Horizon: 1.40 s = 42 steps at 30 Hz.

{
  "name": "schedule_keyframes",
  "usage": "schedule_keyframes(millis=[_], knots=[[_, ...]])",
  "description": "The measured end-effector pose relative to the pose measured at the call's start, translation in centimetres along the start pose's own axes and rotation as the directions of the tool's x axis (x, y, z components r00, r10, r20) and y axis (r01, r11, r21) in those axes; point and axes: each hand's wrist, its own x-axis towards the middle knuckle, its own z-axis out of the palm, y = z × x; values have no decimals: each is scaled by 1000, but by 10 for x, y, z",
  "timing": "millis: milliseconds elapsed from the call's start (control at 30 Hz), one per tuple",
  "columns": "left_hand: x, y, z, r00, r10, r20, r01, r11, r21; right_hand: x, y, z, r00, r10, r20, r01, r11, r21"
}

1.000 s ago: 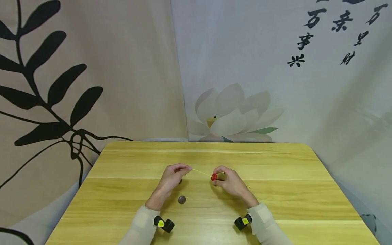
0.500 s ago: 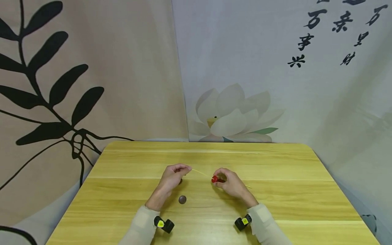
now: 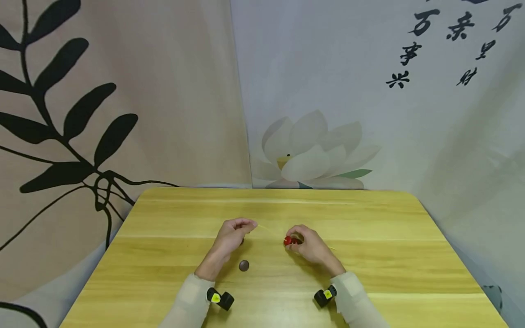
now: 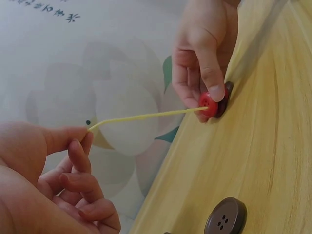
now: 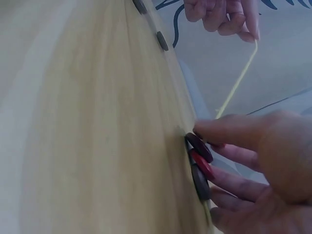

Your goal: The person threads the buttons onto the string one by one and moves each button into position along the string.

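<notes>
A thin yellow string (image 4: 146, 115) runs taut between my two hands above the wooden table (image 3: 369, 273). My left hand (image 3: 234, 232) pinches one end of the string (image 5: 239, 78) between thumb and forefinger. My right hand (image 3: 305, 241) pinches a red button (image 3: 287, 240) threaded on the string, low over the table. In the left wrist view the red button (image 4: 208, 104) sits against a dark button (image 4: 224, 97) behind it. In the right wrist view the red button (image 5: 202, 165) lies between two dark buttons (image 5: 200, 146).
A loose brown four-hole button (image 3: 244, 265) lies on the table between my wrists, large in the left wrist view as the brown button (image 4: 225, 217). Another small dark button (image 3: 242, 242) lies by my left hand. Printed cloth hangs behind the table.
My right hand has lowered the red button slightly towards the table and turned it more edge-on. My left hand has hardly moved.
</notes>
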Motion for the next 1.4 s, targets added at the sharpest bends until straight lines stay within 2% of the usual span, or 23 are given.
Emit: schedule_keyframes(millis=[733, 967, 1167, 1400], knots=[[0, 0, -3, 999, -15, 28, 15, 1000, -24, 3, -5, 0, 998, 62, -1, -62, 997, -37], [3, -1, -4, 999, -8, 47, 10, 999, -41, 4, -5, 0, 999, 51, -7, -51, 997, -52], [4, -2, -2, 999, -3, 48, 4, 1000, -26, 3, -6, -5, 999, 50, 13, -50, 999, 18], [2, -2, 0, 1000, 8, 30, -8, 1000, -8, 4, -11, -3, 1000, -6, 21, 6, 1000, 30]])
